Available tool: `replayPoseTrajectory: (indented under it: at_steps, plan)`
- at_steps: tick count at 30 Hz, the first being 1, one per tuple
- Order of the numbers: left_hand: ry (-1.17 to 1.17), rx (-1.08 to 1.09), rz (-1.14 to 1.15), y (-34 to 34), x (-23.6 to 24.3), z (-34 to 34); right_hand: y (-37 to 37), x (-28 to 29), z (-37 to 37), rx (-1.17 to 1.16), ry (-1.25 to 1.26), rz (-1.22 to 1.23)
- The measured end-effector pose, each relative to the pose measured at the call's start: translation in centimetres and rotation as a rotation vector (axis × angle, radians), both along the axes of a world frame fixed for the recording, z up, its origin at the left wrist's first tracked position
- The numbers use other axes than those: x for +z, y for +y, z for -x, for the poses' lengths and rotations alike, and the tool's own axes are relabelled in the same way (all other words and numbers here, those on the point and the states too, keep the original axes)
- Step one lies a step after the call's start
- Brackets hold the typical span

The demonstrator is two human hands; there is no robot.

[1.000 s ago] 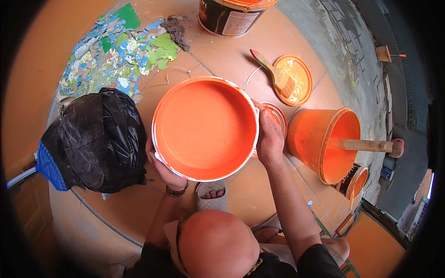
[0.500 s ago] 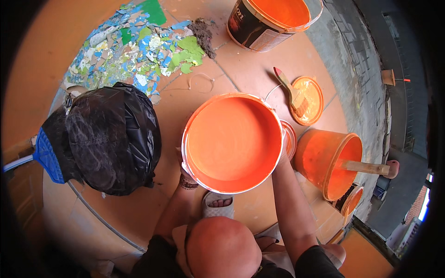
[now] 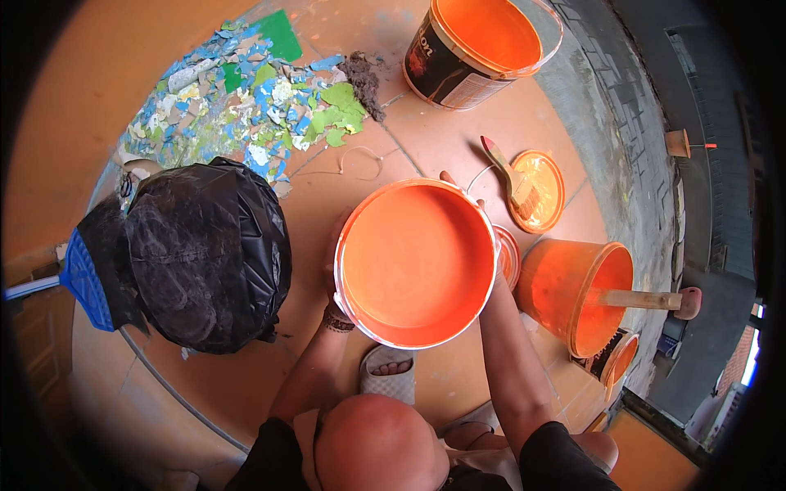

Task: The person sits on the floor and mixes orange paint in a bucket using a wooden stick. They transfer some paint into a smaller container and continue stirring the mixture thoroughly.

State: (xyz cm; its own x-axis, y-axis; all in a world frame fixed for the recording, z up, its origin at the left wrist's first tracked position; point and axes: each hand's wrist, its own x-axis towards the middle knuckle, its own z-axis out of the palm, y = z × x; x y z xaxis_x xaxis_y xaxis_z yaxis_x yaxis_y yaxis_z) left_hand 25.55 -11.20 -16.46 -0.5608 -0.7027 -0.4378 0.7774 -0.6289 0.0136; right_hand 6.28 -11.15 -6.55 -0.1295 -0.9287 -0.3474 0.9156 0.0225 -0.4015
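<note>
A round bucket (image 3: 393,334) of orange paint, with a white-edged rim, is held upright between both my hands over the tiled floor. My left hand (image 3: 331,282) is closed against its left side, mostly hidden behind the wall. On the opposite side my right hand (image 3: 496,288) grips it, and one fingertip shows beyond the far rim. Right of the bucket a flat orange lid (image 3: 508,254) is partly covered by it. Farther off, a paintbrush (image 3: 509,176) with a red-tipped handle rests its bristles on a paint-smeared lid (image 3: 555,184).
An orange bucket (image 3: 544,282) with a wooden-handled tool (image 3: 643,299) lies tipped at right, near another paint container (image 3: 616,360). A black paint bucket (image 3: 442,74) stands at the back. Left are a black plastic bag (image 3: 209,254), a blue broom (image 3: 84,278) and paint flakes (image 3: 270,102).
The bucket looks smaller in view, lower toward the floor and slightly to the right, with both hands still on it. A fingertip has come into sight at its far rim.
</note>
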Motion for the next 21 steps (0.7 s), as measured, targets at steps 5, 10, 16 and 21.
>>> replayPoseTrajectory:
  at_steps: [5, 10, 16, 21]
  plan:
    - [-0.073, -0.023, 0.031, 0.2, 0.7, -1.4, 1.2, -0.3, 0.1, 0.0, 0.058, -0.079]
    - [-0.173, -0.081, 0.067, 0.8, 2.5, -2.5, 4.1, 1.7, 1.3, -0.04, 0.12, -0.106]
    - [-0.263, -0.211, 0.237, 0.8, 8.4, -2.6, 9.8, 6.2, 4.3, -0.126, 0.205, -0.125]
    - [-0.191, -0.36, 0.399, 0.8, 15.9, 1.0, 16.7, 12.3, 6.0, -0.227, 0.28, -0.163]
